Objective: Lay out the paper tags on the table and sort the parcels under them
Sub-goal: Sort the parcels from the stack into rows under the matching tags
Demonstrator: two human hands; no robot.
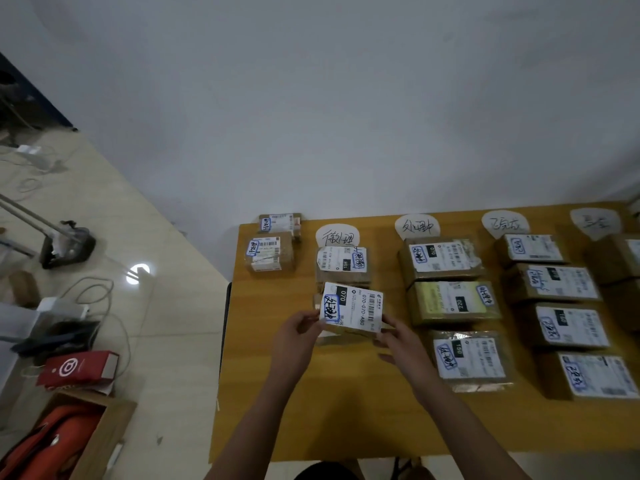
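A parcel (pixel 351 311) is held over the table (pixel 311 410) by both hands, label up. Its left edge is pinched by the left hand (pixel 298 336), and its right edge is gripped by the right hand (pixel 398 337) with curled fingers. It is held just in front of a second parcel (pixel 341 263), which lies under the leftmost tag (pixel 337 235). Three other tags (pixel 417 226) are laid along the far edge, with parcel rows (pixel 453 303) set below them. Two untagged parcels (pixel 270 254) lie at the far left corner.
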